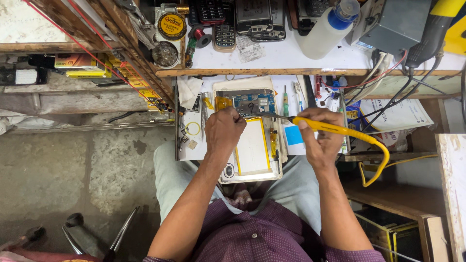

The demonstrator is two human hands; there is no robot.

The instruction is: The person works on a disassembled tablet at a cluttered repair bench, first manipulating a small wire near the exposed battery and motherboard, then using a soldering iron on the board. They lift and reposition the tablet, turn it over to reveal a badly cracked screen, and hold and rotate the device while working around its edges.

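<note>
Purple shirt (252,233) below opened tablet (250,131)

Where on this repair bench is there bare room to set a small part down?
Bare white shelf lies between the phones and the squeeze bottle. The lower tray is crowded: opened tablet, left hand, right hand with yellow soldering iron, screwdrivers.

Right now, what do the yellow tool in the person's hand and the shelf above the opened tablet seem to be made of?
The soldering iron in the right hand looks like glossy yellow plastic on the handle, with a thin grey metal tip. The shelf seems wooden: its front edge shows bare brown grain, topped with a smooth white surface, perhaps laminate. The left hand rests on the opened tablet.
</note>
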